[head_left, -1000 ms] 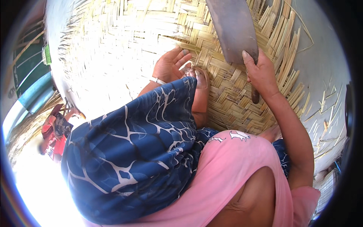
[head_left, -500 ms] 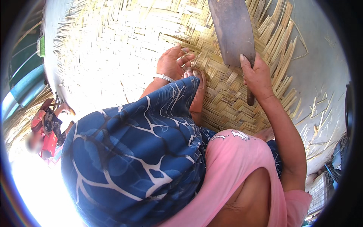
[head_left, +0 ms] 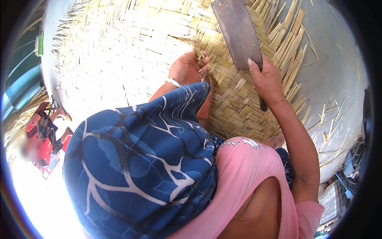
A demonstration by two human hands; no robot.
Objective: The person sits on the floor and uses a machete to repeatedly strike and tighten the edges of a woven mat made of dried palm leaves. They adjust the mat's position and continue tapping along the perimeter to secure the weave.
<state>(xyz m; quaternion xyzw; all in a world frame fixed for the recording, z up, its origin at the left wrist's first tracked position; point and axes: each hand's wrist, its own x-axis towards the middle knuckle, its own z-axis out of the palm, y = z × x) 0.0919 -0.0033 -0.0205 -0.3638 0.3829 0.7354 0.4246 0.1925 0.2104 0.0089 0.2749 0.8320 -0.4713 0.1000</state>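
A large woven bamboo mat [head_left: 131, 51] lies flat on the ground in front of me. My right hand [head_left: 267, 79] grips the dark handle of a broad rusty cleaver [head_left: 238, 32], whose blade points up and away over the mat's weave. My left hand [head_left: 187, 67] rests on the mat with its fingers curled around a thin bamboo strip [head_left: 201, 59] at the weave's edge. A white bangle circles my left wrist. My knee, covered in blue patterned cloth, hides the mat's near part.
Loose strip ends [head_left: 292, 44] stick out along the mat's right edge onto grey concrete [head_left: 338, 59], where bamboo slivers [head_left: 328, 119] lie scattered. Another person in red [head_left: 39, 135] sits at the far left. Clutter [head_left: 346, 179] sits at the lower right.
The cleaver and my right hand have stayed almost in place, shifting slightly left. My left hand's fingers have closed more tightly on the strip.
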